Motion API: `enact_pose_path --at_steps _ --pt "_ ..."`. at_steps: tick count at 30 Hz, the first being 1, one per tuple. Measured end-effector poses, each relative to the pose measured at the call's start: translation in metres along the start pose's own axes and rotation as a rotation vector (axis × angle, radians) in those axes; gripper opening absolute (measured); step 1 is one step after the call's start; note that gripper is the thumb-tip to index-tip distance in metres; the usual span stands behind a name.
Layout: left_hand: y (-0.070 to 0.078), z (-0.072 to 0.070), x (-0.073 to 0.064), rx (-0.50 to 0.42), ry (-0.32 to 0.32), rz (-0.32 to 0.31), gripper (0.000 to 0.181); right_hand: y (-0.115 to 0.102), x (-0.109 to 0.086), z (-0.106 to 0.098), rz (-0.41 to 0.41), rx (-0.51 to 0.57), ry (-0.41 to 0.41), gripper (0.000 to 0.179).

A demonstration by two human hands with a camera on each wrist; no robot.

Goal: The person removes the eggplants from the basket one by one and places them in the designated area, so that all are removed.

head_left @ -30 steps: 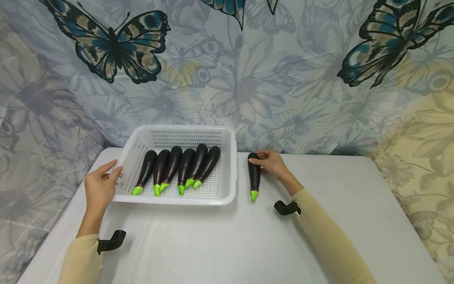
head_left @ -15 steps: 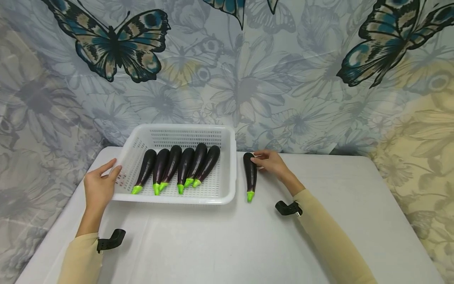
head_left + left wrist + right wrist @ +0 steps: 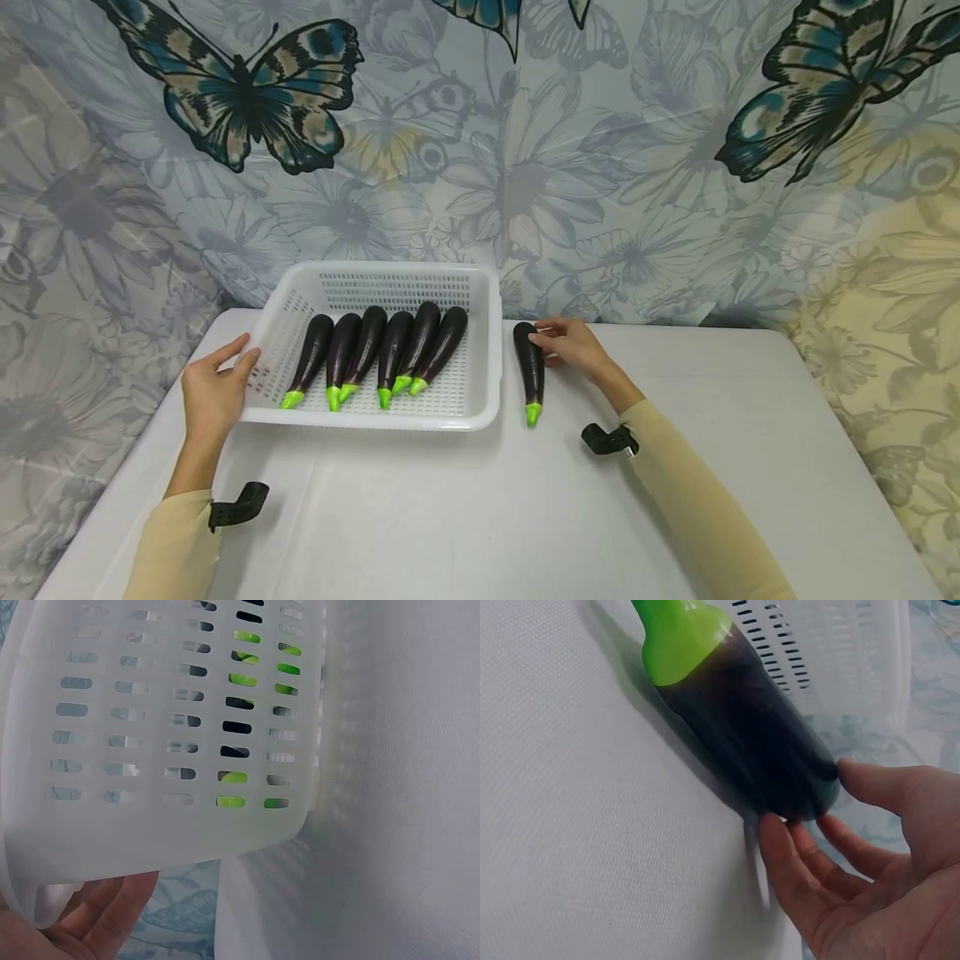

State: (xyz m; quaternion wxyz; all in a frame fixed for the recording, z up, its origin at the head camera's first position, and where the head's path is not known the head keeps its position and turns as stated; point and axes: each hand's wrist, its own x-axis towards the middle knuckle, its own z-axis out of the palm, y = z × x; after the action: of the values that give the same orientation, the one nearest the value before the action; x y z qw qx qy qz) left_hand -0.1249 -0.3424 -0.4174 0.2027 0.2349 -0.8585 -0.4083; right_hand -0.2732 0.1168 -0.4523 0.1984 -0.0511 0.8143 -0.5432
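Note:
My left hand (image 3: pixel 213 387) holds the left end of a white slotted plastic basket (image 3: pixel 491 350) by its rim. In the left wrist view its fingers (image 3: pixel 120 915) reach under the rim. Several dark purple eggplants (image 3: pixel 308 354) with bright green stem ends lie side by side inside. To the right of the basket, one more eggplant (image 3: pixel 530 367) lies with its green end toward me. My right hand (image 3: pixel 573 350) pinches its thick far end; in the right wrist view the thumb (image 3: pixel 874 784) touches one side and the fingers (image 3: pixel 780 847) the other.
A white-covered table (image 3: pixel 420 517) carries everything. Just behind its back edge hangs a patterned cloth (image 3: pixel 615 208) with butterflies and flowers. Black wrist cameras sit on both sleeves.
In the first half second the eggplant in my right hand shifted slightly left, toward the basket. The left hand and the basket have stayed in place.

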Motion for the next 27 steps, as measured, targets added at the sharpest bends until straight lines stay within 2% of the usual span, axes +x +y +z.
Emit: enact_pose_path --at_steps 10,27 --pt "0.0012 0.0010 -0.0015 -0.007 0.006 -0.002 0.039 -0.0008 -0.0002 0.0016 -0.004 -0.035 0.011 0.048" --pt "0.0020 0.0004 -0.0005 -0.020 0.010 -0.004 0.039 -0.0059 0.0034 0.0027 0.008 -0.080 -0.052 0.052"
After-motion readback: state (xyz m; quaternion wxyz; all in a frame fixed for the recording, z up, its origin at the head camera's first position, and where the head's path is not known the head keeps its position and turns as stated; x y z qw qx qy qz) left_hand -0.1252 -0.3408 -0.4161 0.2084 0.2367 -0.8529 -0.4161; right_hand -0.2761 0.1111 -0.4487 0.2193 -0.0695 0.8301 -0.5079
